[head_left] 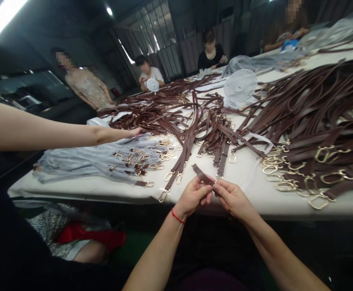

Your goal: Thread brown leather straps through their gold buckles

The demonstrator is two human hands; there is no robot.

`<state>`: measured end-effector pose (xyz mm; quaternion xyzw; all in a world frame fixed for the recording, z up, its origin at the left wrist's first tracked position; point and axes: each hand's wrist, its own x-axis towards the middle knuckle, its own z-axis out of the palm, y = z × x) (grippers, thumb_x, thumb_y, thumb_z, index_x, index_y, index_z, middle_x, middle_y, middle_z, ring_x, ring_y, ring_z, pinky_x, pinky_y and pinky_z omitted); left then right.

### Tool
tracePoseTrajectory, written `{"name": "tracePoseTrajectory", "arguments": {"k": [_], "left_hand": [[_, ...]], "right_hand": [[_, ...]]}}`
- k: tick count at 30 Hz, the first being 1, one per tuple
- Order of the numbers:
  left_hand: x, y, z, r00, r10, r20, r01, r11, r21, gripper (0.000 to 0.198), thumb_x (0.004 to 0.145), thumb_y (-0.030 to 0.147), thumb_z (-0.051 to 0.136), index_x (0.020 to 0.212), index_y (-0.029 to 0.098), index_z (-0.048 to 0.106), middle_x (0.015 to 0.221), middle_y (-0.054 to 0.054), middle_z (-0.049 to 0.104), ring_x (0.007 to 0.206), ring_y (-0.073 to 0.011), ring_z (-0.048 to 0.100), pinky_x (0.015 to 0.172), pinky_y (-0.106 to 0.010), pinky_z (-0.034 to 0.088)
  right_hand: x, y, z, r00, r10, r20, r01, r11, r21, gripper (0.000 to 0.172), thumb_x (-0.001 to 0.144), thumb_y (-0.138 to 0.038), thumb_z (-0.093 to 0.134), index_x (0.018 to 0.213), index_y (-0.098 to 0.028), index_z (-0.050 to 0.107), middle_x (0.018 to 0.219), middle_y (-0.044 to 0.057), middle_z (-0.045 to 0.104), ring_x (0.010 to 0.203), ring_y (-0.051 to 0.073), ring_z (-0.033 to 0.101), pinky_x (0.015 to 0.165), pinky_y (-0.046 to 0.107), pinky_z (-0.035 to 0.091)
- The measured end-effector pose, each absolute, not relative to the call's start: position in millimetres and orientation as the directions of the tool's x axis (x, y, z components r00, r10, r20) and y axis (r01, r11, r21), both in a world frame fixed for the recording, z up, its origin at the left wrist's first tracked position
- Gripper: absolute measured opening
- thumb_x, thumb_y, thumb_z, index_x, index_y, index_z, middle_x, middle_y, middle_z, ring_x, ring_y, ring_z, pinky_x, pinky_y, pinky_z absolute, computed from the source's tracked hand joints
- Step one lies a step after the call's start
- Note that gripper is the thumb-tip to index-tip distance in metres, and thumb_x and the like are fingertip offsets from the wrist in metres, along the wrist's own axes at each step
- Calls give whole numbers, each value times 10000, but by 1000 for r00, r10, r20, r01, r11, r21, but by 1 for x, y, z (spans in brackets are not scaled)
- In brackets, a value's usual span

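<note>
Pinching from both sides, the left hand (pixel 193 196) and right hand (pixel 232 199) meet at the near table edge, fingertips pressed on a short brown leather strap (pixel 202 174) whose free end points far. Long leather straps (pixel 309 109) with gold clasps (pixel 324 154) lie heaped across the white-covered table (pixel 249 178), clasps mostly toward the near edge, within easy reach. No bin shows; a grey sheer fabric (pixel 82 161) lies left under short straps, a co-worker's arm (pixel 43 129) reaching over it.
</note>
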<state>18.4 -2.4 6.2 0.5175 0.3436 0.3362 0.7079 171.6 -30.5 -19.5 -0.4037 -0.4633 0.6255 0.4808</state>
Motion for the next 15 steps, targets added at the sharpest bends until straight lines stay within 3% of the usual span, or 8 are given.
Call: {"name": "tracePoseTrajectory", "arguments": {"k": [4,7,9,13,15], "left_hand": [[18,-6,7,498,859,-120,-92,190,977,362,852,453,590,990,123,529,553,33,541,420,-48,385,429,-183,228],[18,-8,4,380,920,-91,-186,172,967,360,840,451,594,959,114,548,520,41,504,409,-46,348,432,-191,211],[18,-9,3,328,941,-89,-244,175,954,373,831,451,601,980,111,568,490,54,462,410,-54,340,437,-196,208],[25,-13,4,308,947,-87,-284,179,942,353,768,374,692,982,100,632,628,15,525,527,-63,435,524,-195,307],[31,-16,4,247,967,-67,-294,141,945,289,734,304,721,913,86,660,722,-23,586,629,-81,494,623,-204,372]], "right_hand": [[171,-34,-21,-245,961,-129,-142,-167,-976,452,903,-603,456,740,-184,507,362,-87,390,260,58,291,299,174,176],[175,-38,-22,-409,907,-102,-160,-182,-970,394,889,-570,513,880,-177,541,577,-25,596,392,88,516,394,180,368],[176,-40,-24,-450,889,-80,-157,-167,-973,370,872,-538,563,920,-171,553,667,-3,630,468,98,565,462,192,414],[171,-43,-32,-318,940,-123,-131,-172,-976,418,842,-579,567,875,-163,551,601,-7,613,300,41,407,355,164,229],[167,-43,-37,-254,957,-139,-132,-176,-975,451,814,-605,581,920,-167,554,572,-6,612,269,41,389,339,155,180]]}}
